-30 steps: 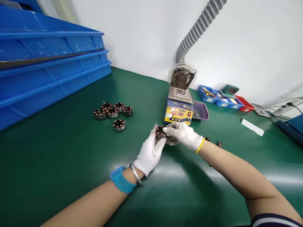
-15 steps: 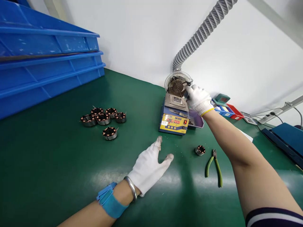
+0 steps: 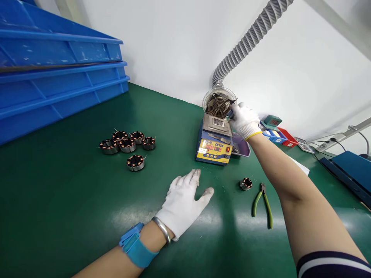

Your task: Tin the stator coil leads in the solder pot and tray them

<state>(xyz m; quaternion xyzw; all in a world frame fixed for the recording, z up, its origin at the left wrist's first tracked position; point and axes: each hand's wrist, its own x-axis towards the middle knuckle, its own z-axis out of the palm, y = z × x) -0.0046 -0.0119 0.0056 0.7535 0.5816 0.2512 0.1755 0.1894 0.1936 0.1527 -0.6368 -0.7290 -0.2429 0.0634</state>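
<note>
My right hand is up at the back of the yellow and blue box, right beside the round wire fan. My fingers are curled shut there, but I cannot tell if they pinch the little coil or just touch the box top. A second ago both my hands held one small copper coil together, close in front of me. Now they are apart. Since half a second ago my right hand has hardly moved, so I think it is busy at the box top.

My left hand lies flat on the green table, fingers spread wide, holding nothing. It has slid only a tiny bit.

One small coil sits on the table under my right arm, and green pliers lie just beside it. A bunch of more coils sits far off to the left of my left hand, with bare table in between.

The purple tray touches the box, just below my right hand. The fan and the grey hose are very close, so there is little room there. Blue crates stand far to the left. Near me the table has lots of open room.
</note>
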